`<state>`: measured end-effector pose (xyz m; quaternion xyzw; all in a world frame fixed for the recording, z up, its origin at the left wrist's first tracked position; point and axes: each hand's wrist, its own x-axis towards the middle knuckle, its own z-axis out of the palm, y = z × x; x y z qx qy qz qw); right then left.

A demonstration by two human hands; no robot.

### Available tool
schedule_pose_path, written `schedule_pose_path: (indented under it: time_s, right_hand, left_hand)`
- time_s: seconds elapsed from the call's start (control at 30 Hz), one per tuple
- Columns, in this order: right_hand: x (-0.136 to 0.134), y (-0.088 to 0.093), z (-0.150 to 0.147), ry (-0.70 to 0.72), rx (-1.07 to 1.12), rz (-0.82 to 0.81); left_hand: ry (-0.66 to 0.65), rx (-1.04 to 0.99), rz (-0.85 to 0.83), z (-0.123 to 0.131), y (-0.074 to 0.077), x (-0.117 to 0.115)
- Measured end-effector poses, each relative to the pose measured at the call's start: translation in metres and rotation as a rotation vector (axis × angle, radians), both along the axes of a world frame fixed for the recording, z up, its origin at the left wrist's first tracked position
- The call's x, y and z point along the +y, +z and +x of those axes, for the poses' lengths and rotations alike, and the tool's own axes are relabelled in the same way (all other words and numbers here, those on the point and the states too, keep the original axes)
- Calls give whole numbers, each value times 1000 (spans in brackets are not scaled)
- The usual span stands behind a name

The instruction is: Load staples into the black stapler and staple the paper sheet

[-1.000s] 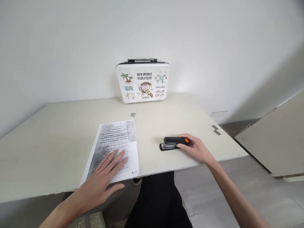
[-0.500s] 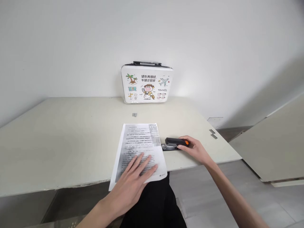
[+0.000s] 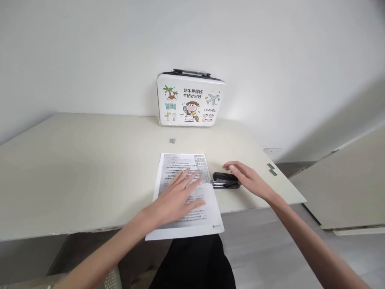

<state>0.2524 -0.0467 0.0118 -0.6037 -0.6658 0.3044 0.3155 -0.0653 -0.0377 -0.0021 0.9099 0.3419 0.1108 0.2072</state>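
Observation:
Printed sheets of paper (image 3: 210, 208) lie at the table's front edge, their lower part jutting past it. Over them is my left hand (image 3: 177, 196), fingers spread; whether it touches the paper is hard to tell. A black stapler (image 3: 225, 180) rests on the table against the right side of the paper, its left end at the sheet's edge. My right hand (image 3: 246, 176) is just right of and above the stapler, fingers loosely apart and holding nothing.
A white case (image 3: 189, 100) with cartoon prints stands against the wall at the back. Small grey staple strips (image 3: 172, 141) lie behind the paper, and more staple strips (image 3: 272, 171) near the table's right edge.
My right hand has let go of the stapler and lifted off it. My left hand has moved up over the paper. The stapler now looks pressed lower, its orange part out of sight.

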Motion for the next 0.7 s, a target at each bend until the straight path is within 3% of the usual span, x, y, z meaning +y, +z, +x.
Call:
schedule_pose_path:
  time_s: [0.1,0.2,0.3,0.47,0.7]
  right_hand:
    - [10,7,-22,-56,-67,16]
    - [19,9,-40,-42,-138,30]
    - [24,9,-52,-7,-221,-6]
    - [25,15,-61,-5,-323,-102]
    - [21,16,-65,-2,-369,-83]
  left_hand:
    - [-31,25,9,16,-10,37]
    - [-69,45,19,30,-22,54]
    - [-82,73,18,39,-28,52]
    - [-81,74,2,48,-25,43]
    - [-35,71,17,56,-25,41]
